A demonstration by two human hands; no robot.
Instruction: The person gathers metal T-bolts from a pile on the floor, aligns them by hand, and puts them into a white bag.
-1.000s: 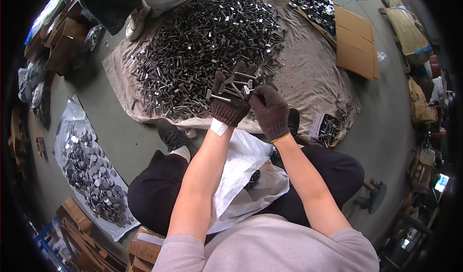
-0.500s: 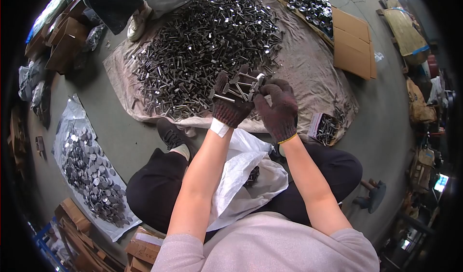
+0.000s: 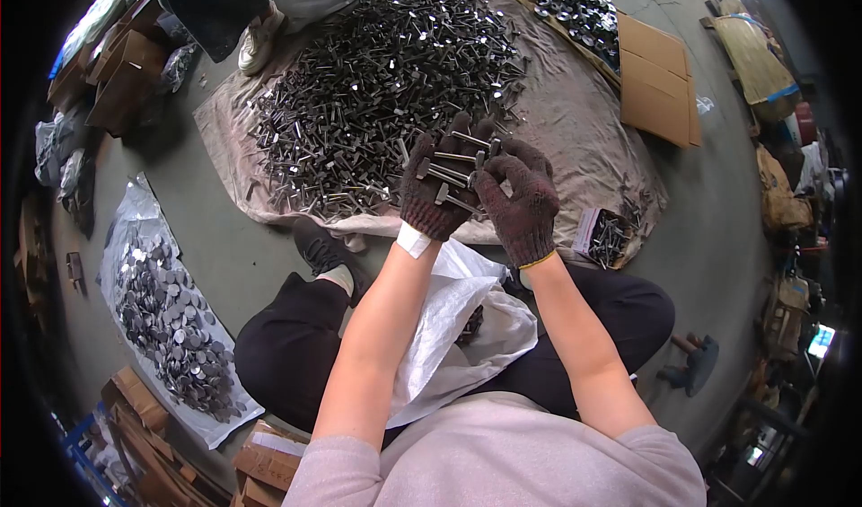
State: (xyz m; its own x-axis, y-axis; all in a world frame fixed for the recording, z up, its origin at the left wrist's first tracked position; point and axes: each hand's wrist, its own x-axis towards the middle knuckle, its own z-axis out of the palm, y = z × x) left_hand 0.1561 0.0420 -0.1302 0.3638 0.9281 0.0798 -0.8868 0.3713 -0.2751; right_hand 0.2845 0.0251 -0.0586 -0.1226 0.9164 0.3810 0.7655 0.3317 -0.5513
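Observation:
My left hand point(image 3: 440, 188), in a dark knitted glove, is palm up with several T-shaped metal bolts point(image 3: 456, 158) lying across its palm and fingers. Right beside it, my right hand point(image 3: 519, 200), gloved too, has its fingers bent in a pinch at the ends of the bolts. Beyond both hands a large heap of dark metal bolts point(image 3: 377, 85) covers a stained cloth point(image 3: 584, 139). An open white sack point(image 3: 431, 345) with dark pieces inside lies between my legs.
Round metal discs point(image 3: 180, 327) lie on a plastic sheet at the left. A small box of bolts point(image 3: 611, 239) sits at the cloth's right edge. Flat cardboard point(image 3: 658, 80) lies at the upper right. Another person's shoe point(image 3: 257, 44) is at the upper left.
The bolts in my left hand have shifted and lie more in line, and its fingers are spread more. My right hand moved right, then its fingers came back to the bolt ends.

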